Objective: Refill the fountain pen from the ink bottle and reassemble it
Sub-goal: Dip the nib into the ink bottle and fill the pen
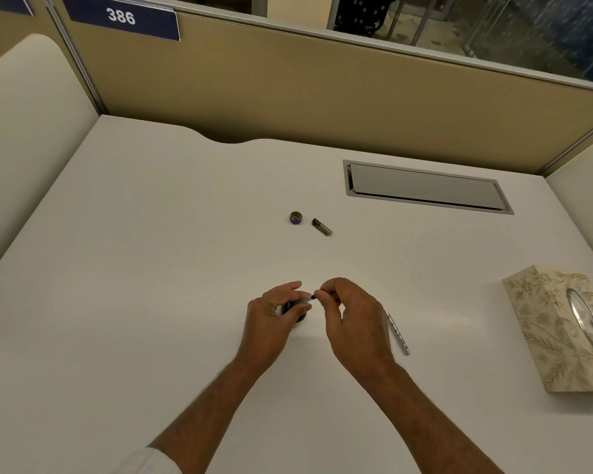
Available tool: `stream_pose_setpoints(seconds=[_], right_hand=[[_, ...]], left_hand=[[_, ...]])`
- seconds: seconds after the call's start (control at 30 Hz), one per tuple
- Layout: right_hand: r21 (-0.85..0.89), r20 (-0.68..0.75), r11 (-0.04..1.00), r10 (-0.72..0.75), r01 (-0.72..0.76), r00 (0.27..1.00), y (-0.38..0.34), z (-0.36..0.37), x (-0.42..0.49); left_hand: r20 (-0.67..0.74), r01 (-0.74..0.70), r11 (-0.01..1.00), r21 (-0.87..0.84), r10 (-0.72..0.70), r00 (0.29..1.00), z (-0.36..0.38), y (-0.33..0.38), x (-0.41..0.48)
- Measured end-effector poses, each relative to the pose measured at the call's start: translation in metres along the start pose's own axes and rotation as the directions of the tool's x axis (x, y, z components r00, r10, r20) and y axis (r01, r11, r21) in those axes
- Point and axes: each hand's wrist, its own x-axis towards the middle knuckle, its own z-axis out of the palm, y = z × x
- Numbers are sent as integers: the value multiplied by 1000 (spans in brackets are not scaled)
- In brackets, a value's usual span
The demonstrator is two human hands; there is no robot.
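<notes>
My left hand (274, 314) grips the small dark ink bottle (298, 311) on the white desk; the bottle is mostly hidden by the fingers. My right hand (348, 314) pinches the end of the thin pen section with its converter (308, 299), which lies across the bottle's mouth and is held at its other end by my left fingertips. The bottle's cap (296, 217) lies farther back on the desk, open side up. Next to it lies the dark pen cap (322, 227). The silver pen barrel (398, 334) rests on the desk just right of my right hand.
A patterned tissue box (558, 328) stands at the desk's right edge. A grey cable hatch (425, 188) is set into the desk at the back right. A tan partition (288, 83) closes the far side.
</notes>
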Motion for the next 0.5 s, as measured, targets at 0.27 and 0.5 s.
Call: stream_pose_setpoints(seconds=[0.27,0.5], right_hand=[[-14,17,1000,9,-9,1000,-1,-2,0],[28,54,1000,-12,11,998,2,-3,-1]], left_hand=[[3,-10,999,-35,10,1000,0,2,-2],[15,-31,999,-26,32,999,1,4,-2]])
